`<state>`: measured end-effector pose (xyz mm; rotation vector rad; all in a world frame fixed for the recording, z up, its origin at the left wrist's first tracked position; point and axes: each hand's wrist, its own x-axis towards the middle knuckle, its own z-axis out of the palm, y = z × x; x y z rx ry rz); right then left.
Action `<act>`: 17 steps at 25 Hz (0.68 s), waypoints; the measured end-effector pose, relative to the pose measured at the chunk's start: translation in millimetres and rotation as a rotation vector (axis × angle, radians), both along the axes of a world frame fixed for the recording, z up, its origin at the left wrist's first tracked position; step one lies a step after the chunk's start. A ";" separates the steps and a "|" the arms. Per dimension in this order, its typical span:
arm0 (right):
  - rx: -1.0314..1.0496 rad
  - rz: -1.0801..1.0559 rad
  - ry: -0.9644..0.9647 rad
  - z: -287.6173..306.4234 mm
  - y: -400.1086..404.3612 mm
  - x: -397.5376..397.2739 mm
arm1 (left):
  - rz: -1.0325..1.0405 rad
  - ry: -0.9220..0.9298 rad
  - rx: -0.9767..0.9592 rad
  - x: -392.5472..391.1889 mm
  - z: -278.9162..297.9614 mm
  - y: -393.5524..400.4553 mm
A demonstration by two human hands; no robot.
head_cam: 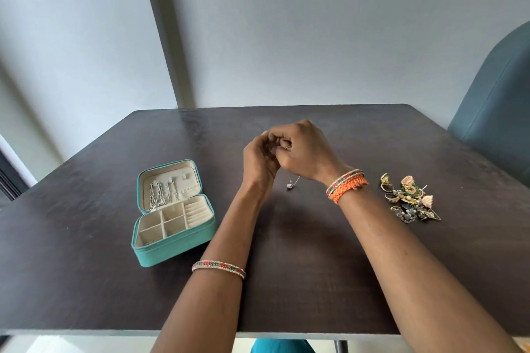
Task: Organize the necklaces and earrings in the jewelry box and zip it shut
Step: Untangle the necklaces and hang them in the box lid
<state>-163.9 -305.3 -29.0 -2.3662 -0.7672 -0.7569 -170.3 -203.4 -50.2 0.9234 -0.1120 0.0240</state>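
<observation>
Right now your two hands meet above the middle of the dark table [286, 281], fingers curled in toward each other. Your left hand [259, 160] and your right hand [304, 152] are both pinching the same fine silver necklace [293, 182]; its chain drops out from under your right palm, and a small pendant hangs at the bottom, just above the tabletop. How the chain runs between your fingertips is hidden by the knuckles.

At nine o'clock from your hands lies the teal jewelry box [172, 246], unzipped and flat open. Its lid [169, 183] is folded back toward twelve o'clock, with several silver chains [160, 193] hanging down the cream lining. The base shows square compartments on the left and ring rolls at the right; what lies in the compartments is too small to tell.

At three o'clock from your hands, well apart from the box, sits a loose pile of earrings and rings [408, 198] in gold and dark metal.

You wear a beaded bangle [219, 266] on the left forearm, plus a matching bangle [342, 179] touching an orange braided band [348, 189] on the right wrist. A blue chair back [499, 100] stands at two o'clock.
</observation>
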 end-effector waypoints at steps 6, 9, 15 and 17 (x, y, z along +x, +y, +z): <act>0.098 -0.064 0.067 -11.7 -13.3 10.4 | -0.023 0.057 0.200 -1.8 -3.0 -4.8; 0.199 -0.052 0.124 -21.2 -16.5 15.5 | -0.076 0.089 0.352 -4.0 -5.0 -5.0; 0.463 -0.096 0.195 -26.3 -22.9 26.3 | -0.171 0.165 0.394 -6.6 -1.7 -5.1; 0.556 -0.036 0.288 -24.3 -23.9 24.4 | -0.198 0.160 0.315 -7.2 -0.1 -2.8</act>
